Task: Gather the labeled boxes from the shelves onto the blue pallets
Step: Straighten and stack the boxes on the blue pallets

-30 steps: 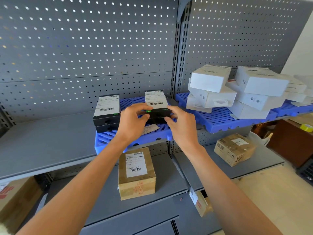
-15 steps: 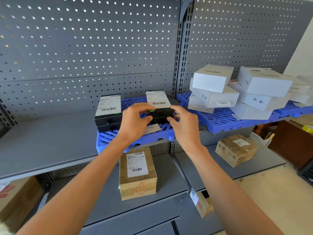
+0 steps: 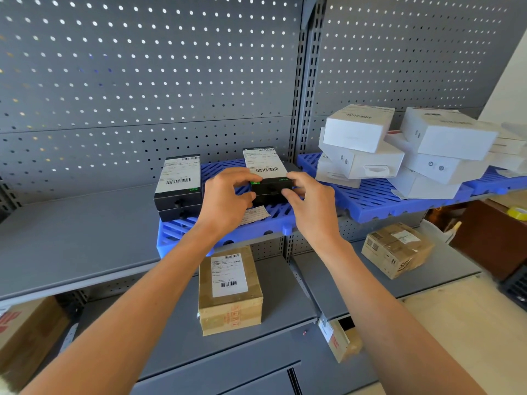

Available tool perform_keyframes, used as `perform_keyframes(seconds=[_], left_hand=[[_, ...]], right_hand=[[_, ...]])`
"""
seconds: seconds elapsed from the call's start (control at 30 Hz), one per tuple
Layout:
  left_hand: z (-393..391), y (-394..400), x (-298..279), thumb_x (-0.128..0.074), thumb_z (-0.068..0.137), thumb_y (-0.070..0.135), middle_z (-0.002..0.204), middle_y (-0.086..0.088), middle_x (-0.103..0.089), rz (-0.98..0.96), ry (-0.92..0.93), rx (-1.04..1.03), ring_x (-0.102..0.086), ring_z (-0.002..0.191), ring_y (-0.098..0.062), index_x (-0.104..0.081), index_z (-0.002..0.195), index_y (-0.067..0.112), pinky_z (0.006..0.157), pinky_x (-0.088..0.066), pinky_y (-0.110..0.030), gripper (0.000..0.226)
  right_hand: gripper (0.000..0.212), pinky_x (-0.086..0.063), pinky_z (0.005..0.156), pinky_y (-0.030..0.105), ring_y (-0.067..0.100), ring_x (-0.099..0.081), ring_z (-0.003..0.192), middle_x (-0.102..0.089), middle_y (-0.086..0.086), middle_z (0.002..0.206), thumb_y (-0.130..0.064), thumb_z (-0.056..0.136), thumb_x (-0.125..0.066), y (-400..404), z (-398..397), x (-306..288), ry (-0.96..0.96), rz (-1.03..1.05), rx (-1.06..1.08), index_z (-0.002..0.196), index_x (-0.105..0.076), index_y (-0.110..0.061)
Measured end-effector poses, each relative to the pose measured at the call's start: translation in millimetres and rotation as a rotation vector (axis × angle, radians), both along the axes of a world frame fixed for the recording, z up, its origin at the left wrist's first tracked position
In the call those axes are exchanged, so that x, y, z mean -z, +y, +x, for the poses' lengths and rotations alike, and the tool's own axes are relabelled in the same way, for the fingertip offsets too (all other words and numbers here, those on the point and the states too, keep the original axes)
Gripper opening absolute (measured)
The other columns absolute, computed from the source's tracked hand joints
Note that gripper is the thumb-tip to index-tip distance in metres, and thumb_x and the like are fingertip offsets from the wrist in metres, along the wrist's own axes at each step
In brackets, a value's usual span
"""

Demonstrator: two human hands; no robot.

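I have both hands on a black labeled box (image 3: 268, 178) sitting on the left blue pallet (image 3: 219, 235).

Going left to right from my grip: a stack of two black boxes (image 3: 179, 187) stands just left of my left hand (image 3: 225, 202) – matte dark sides, white barcode labels on top. My left hand pinches the held box's near left corner, my right hand (image 3: 309, 208) the near right corner, fingers pressed to its front face. The box is flat and oblong, long axis running away from me toward the perforated grey back panel (image 3: 142, 95), label up. A loose paper slip (image 3: 255, 214) lies just under my grip on the slatted plastic. Further right, white cartons (image 3: 399, 149) pile crookedly on the second pallet (image 3: 376, 201) – brown cardboard parcels (image 3: 229, 289) sit on the grey shelf below.
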State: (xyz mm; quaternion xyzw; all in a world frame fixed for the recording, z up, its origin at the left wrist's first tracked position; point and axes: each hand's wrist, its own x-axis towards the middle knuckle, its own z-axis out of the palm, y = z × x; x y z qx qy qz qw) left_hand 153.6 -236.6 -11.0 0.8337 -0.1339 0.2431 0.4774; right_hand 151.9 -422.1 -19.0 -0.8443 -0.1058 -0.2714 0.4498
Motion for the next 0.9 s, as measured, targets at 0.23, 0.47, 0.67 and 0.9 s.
perform_keyframes(seconds=[0.23,0.47,0.67,0.9], left_hand=[[-1,-3,-1,-0.071,0.082,-0.014,0.119,0.0,-0.065,-0.04,0.023,0.017,-0.066,0.108,-0.013,-0.076,0.107,0.015,0.067,-0.061,-0.023,0.039],[-1,-3,-6,-0.074,0.079,-0.01,0.119,0.005,-0.067,0.028,0.01,-0.035,-0.065,0.108,-0.008,-0.076,0.11,0.018,0.094,-0.05,-0.013,0.042],[-1,1,-10,-0.073,0.082,-0.008,0.121,0.002,-0.068,0.047,0.031,-0.079,-0.066,0.106,-0.009,-0.076,0.109,0.018,0.092,-0.045,-0.004,0.038],[-6,4,-9,-0.069,0.088,-0.004,0.114,0.003,-0.07,-0.004,0.098,-0.098,-0.07,0.079,-0.004,-0.075,0.107,0.025,0.066,-0.057,-0.016,0.035]], right_hand=[[0.035,-0.058,0.084,0.033,0.01,-0.069,0.093,-0.074,0.0,0.103,-0.01,0.095,-0.065,1,3,2,0.015,-0.01,-0.011,0.128,-0.063,-0.02],[0.039,-0.056,0.089,0.029,0.011,-0.068,0.099,-0.072,0.0,0.109,-0.004,0.094,-0.063,0,8,0,0.027,-0.028,-0.031,0.13,-0.062,-0.02],[0.039,-0.052,0.09,0.021,0.008,-0.067,0.102,-0.072,0.0,0.111,-0.001,0.095,-0.061,2,12,-4,0.057,-0.022,-0.069,0.13,-0.062,-0.019],[0.04,-0.043,0.075,-0.001,0.002,-0.064,0.095,-0.07,-0.003,0.107,0.001,0.094,-0.06,7,10,-5,0.062,0.003,-0.094,0.13,-0.063,-0.017]])
